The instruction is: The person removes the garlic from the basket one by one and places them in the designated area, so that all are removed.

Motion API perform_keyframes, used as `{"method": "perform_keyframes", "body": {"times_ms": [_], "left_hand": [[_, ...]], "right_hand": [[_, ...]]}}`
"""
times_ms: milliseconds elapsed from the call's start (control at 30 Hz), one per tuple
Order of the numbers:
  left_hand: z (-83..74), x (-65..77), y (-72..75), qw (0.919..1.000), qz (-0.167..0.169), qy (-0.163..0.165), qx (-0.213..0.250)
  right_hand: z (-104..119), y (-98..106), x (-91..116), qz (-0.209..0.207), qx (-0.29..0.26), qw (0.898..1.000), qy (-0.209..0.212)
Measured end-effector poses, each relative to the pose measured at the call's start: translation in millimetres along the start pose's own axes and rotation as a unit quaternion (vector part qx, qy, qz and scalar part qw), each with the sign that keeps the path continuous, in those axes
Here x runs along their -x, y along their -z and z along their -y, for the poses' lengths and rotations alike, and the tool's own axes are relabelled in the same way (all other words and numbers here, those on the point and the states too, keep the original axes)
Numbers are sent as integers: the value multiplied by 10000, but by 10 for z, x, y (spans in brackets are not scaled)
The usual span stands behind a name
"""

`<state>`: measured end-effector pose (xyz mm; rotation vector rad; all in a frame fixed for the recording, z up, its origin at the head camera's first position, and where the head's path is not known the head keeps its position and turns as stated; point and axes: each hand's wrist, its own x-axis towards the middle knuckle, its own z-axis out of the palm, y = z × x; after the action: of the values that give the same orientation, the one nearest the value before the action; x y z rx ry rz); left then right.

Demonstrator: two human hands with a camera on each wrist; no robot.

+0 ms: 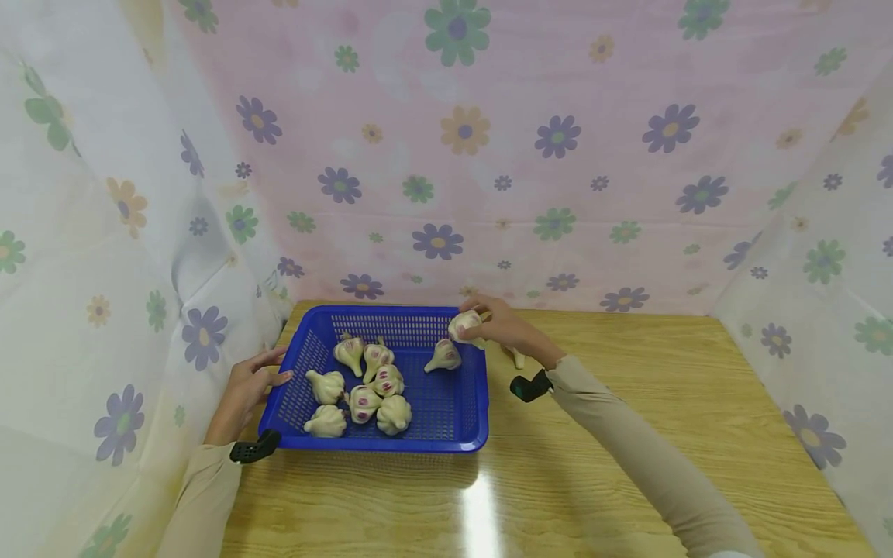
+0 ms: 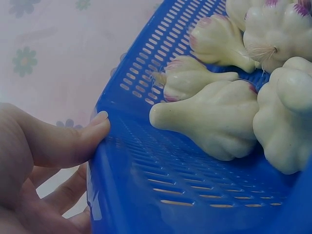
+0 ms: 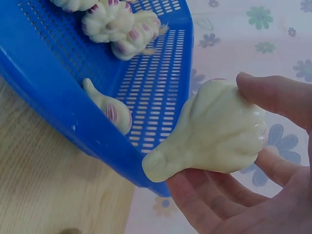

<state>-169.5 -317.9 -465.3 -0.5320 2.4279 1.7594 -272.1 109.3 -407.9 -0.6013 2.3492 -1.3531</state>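
A pink cloth [image 1: 502, 93] with purple, green and orange flowers [image 1: 437, 242] hangs at twelve o'clock. A white flowered sheet [image 1: 77, 256] hangs at nine o'clock, another sheet [image 1: 816, 232] at three. Toward six o'clock, a wood-grain table [image 1: 349, 504] shows a bright reflection [image 1: 481, 511].

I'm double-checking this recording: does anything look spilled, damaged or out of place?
Nothing looks spilled or damaged. One pale piece, probably garlic, lies on the table outside the blue basket, partly hidden by the right hand. It looks slightly odd because most garlic bulbs lie inside.
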Motion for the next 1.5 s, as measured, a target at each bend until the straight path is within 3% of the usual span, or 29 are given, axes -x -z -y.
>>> {"method": "perform_keyframes", "body": {"times_ms": [267, 333, 1500], "left_hand": [[-2, 7, 3, 10000, 11, -13, 23], [-3, 9, 4, 10000, 6, -11, 34], [-2, -11, -2, 9999, 37, 52, 143]], "right_hand": [[59, 105, 73, 21, -56, 9997, -231], [-38, 120, 38, -41, -29, 9997, -238], [-318, 512, 285, -332, -155, 9978, -562]]}}
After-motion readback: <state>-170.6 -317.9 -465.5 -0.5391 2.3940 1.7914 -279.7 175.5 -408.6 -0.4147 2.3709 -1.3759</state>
